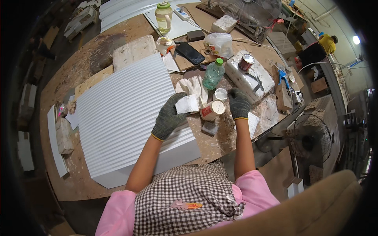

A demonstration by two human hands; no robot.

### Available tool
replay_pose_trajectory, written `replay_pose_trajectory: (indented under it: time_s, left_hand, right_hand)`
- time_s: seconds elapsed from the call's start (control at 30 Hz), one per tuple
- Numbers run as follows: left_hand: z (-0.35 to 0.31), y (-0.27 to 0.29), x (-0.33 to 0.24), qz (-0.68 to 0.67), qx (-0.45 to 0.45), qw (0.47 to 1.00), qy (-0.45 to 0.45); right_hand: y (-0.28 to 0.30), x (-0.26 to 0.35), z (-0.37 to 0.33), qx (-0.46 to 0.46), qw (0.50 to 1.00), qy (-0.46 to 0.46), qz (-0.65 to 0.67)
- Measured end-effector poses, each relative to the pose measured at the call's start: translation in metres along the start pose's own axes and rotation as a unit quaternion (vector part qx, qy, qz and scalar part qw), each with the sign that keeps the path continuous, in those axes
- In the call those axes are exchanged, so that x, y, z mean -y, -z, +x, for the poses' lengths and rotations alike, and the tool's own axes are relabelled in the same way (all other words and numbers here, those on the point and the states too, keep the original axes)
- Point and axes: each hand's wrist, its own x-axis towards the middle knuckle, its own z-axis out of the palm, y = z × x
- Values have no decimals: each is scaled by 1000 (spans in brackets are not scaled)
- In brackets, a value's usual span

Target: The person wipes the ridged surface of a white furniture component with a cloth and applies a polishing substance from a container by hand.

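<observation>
Just left of a round tin (210, 111), the left gloved hand (169, 118) holds a small white pad (187, 104), fingers clamped on it. Right of the tin, the right gloved hand (239, 104) has curled fingers; whether they grip anything, I cannot tell. A ribbed white panel (122, 114) lies left of the tin; a green-capped bottle (214, 75) is beyond it.

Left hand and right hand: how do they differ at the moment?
The left hand grips a flat white piece; the right hand shows nothing clearly held, though its fingertips are partly hidden. The left hand appears over the right edge of the ridged white panel, while the right hand is beside the white block. Both wear dark grey gloves with yellow-edged cuffs.
</observation>
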Motion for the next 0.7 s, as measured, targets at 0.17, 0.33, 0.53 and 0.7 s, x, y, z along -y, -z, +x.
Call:
replay_pose_trajectory:
  time_s: [0.17,0.33,0.53,0.7]
  left_hand:
    - [-26,21,4,-57,-31,998,-10]
    - [-47,24,-5,-112,-82,990,31]
    - [-65,30,-8,-130,-88,985,69]
    - [-73,31,-2,-151,-107,981,61]
  right_hand:
    - [-11,13,27,135,991,-13,-4]
    - [-21,19,50,269,961,-51,-48]
    - [-13,1,86,309,934,-90,-152]
    - [22,6,61,228,968,-43,-100]
